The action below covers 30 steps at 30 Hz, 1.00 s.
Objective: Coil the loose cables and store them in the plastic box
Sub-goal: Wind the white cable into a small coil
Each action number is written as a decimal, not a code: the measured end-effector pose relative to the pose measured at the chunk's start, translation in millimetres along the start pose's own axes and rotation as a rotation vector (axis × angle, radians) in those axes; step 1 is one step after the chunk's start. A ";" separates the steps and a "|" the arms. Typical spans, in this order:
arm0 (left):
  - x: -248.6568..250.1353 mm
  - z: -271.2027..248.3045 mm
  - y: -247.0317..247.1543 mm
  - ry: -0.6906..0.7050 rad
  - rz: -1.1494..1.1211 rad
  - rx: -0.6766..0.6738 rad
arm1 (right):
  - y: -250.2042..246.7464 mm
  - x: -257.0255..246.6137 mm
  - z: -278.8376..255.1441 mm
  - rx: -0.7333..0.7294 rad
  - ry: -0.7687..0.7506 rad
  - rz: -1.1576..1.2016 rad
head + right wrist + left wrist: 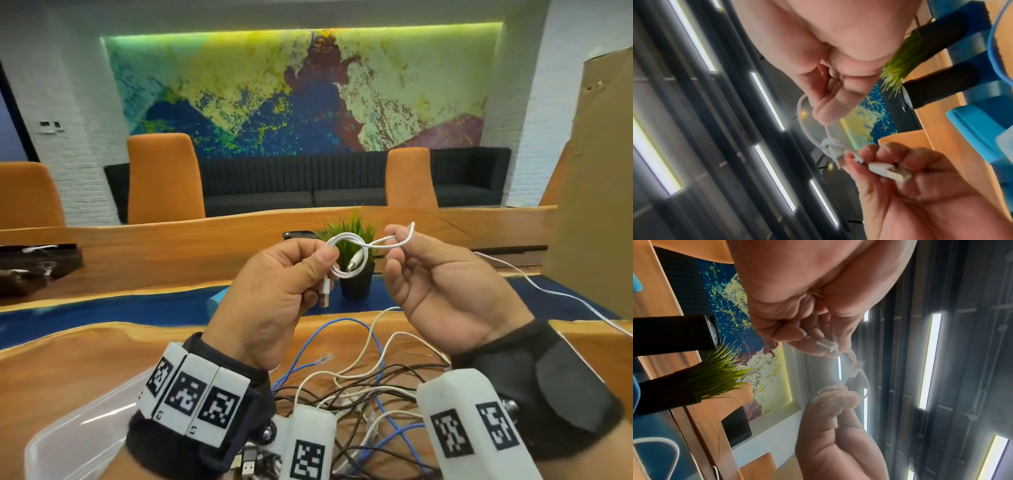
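A short white USB cable [346, 240] is held up over the table, looped between both hands. My left hand [320, 260] pinches the loops, and the USB plug [325, 293] hangs below its thumb. My right hand [397, 240] pinches the other stretch, whose end sticks up. In the right wrist view the cable [803, 123] shows a small knot-like wrap next to the plug [890, 172] in the left hand [879, 159]. The clear plastic box [68, 428] sits at the lower left, partly hidden by my left wrist. A tangle of loose cables [359, 387] lies on the table below my hands.
A potted green plant [354, 270] stands just behind the hands. A tall cardboard sheet [596, 171] rises at the right. A white cable [548, 291] trails off to the right. A dark tray [34, 267] lies far left. Orange chairs [164, 178] line the far side.
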<state>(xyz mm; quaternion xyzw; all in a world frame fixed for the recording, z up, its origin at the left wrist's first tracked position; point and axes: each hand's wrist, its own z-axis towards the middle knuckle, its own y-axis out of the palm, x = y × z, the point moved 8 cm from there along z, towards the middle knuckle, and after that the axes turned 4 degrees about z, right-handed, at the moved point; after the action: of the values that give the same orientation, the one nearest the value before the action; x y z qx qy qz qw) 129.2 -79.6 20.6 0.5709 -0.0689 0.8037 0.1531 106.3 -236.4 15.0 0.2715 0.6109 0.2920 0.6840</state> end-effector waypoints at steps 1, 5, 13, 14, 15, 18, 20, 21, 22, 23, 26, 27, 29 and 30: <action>-0.5 -0.3 2.0 0.011 -0.004 0.000 | 4.5 7.4 -1.5 -0.051 0.054 -0.049; -0.2 -2.6 8.9 0.066 -0.040 0.025 | 21.6 40.3 -15.1 -0.370 0.259 -0.281; 2.9 -4.4 5.2 0.148 0.036 0.112 | 22.1 27.7 -12.3 -0.229 0.018 -0.470; 2.5 -3.5 0.0 0.142 0.024 0.152 | 22.2 26.2 -12.6 -0.228 0.012 -0.483; 1.6 -2.1 -6.2 0.122 -0.014 0.193 | 21.5 24.9 -13.8 -0.222 0.010 -0.538; -5.8 3.4 -20.9 -0.036 -0.303 0.245 | 16.8 23.5 -14.3 -0.200 -0.033 -0.923; -11.6 3.4 -17.9 -0.155 -0.469 0.197 | 14.1 21.9 -11.5 -0.171 -0.106 -1.154; -14.2 2.6 -12.5 -0.199 -0.495 0.145 | 12.6 20.8 -9.5 -0.144 -0.144 -1.245; -16.4 1.2 -5.5 -0.230 -0.479 0.075 | 10.5 18.2 -7.7 -0.106 -0.183 -1.315; -18.3 -0.5 1.4 -0.247 -0.420 0.002 | 8.5 14.5 -5.9 -0.063 -0.226 -1.356; -17.2 -1.0 5.4 -0.184 -0.073 -0.059 | 4.2 -0.6 -3.8 0.032 -0.356 -1.273; -14.9 -0.5 4.6 -0.139 0.050 -0.051 | 3.7 -5.6 -4.9 0.052 -0.381 -1.191; -11.7 -1.2 6.0 -0.076 0.223 -0.043 | 5.2 -12.1 -8.4 0.063 -0.396 -1.038; -11.9 -2.4 7.7 -0.068 0.246 -0.043 | 7.6 -13.0 -10.3 0.051 -0.393 -0.988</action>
<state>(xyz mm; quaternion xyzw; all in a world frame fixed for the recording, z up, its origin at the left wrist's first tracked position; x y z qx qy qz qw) 128.1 -88.1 9.0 0.5817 -0.1611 0.7948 0.0632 94.4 -240.6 28.2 0.0172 0.5332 -0.1363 0.8348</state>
